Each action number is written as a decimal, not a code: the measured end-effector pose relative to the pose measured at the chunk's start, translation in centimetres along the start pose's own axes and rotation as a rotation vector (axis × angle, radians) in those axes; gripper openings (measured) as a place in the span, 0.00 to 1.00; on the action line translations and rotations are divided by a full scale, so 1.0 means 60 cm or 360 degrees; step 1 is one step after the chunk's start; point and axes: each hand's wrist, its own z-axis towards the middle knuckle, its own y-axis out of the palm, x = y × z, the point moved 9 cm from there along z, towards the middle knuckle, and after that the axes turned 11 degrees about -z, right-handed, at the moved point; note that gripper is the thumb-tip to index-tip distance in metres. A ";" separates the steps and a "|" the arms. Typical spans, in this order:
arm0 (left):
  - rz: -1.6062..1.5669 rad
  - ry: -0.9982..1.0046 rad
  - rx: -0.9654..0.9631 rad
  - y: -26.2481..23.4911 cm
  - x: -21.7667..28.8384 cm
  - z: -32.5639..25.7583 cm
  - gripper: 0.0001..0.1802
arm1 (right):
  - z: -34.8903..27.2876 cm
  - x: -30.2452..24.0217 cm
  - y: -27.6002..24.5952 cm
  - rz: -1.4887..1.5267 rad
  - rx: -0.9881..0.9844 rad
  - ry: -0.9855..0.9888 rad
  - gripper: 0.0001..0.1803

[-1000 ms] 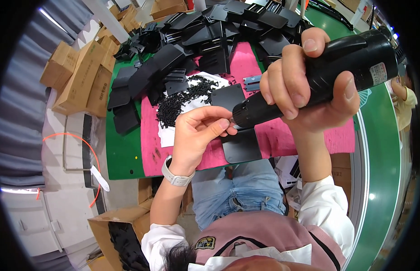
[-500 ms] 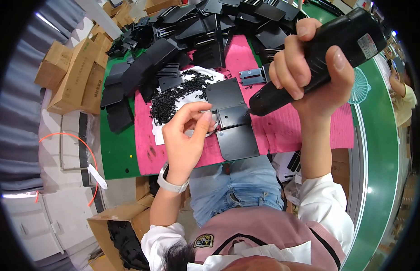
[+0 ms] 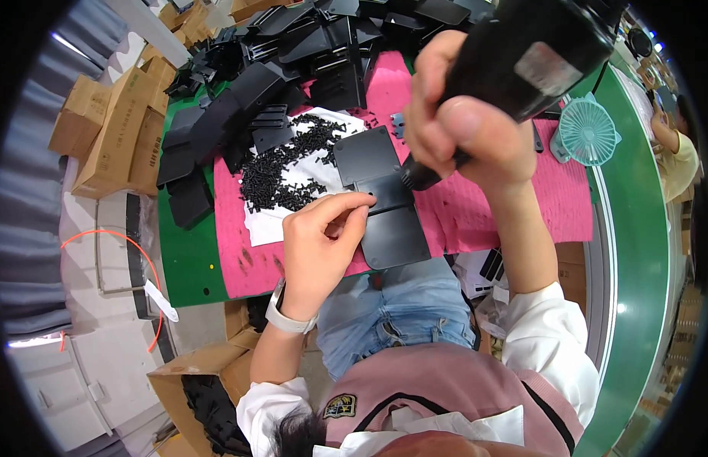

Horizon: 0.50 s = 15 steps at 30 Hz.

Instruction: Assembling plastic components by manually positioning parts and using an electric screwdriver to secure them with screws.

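Observation:
My right hand point(image 3: 476, 133) is wrapped round a black electric screwdriver point(image 3: 533, 57), its narrow nose pointing down left at the right edge of a black plastic part. That part point(image 3: 396, 240) has two flat panels joined by a middle section point(image 3: 384, 190) and lies on a pink foam mat point(image 3: 476, 221). Over the middle section, my left hand point(image 3: 327, 228) pinches thumb and forefinger together. A dark speck shows at those fingertips; whether it is a screw or a hole, I cannot tell. Many small black screws point(image 3: 274, 175) lie heaped on a white sheet point(image 3: 262, 228) left of the part.
Black plastic parts point(image 3: 323, 46) are piled across the far side of the green table point(image 3: 182, 266), with more along the left. A teal fan point(image 3: 588, 129) stands at the right. Cardboard boxes point(image 3: 125, 137) are on the left; an open carton point(image 3: 171, 373) sits below. Another person point(image 3: 677, 152) is far right.
My left fingers have come down and closed at the middle section. The screwdriver has tipped more upright and shifted left, its nose still beside the part. The whole view has shifted slightly.

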 end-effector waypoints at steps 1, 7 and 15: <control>0.0005 0.0051 -0.0011 0.002 0.001 0.001 0.06 | 0.004 -0.002 0.009 0.0005 0.0041 -0.0022 0.19; 0.0137 0.0170 -0.0055 0.009 0.026 0.001 0.07 | 0.011 0.014 0.022 0.0035 -0.0046 0.0074 0.20; 0.0196 0.0221 -0.0068 0.012 0.033 0.002 0.07 | 0.013 0.018 0.024 0.0104 -0.0135 0.0058 0.19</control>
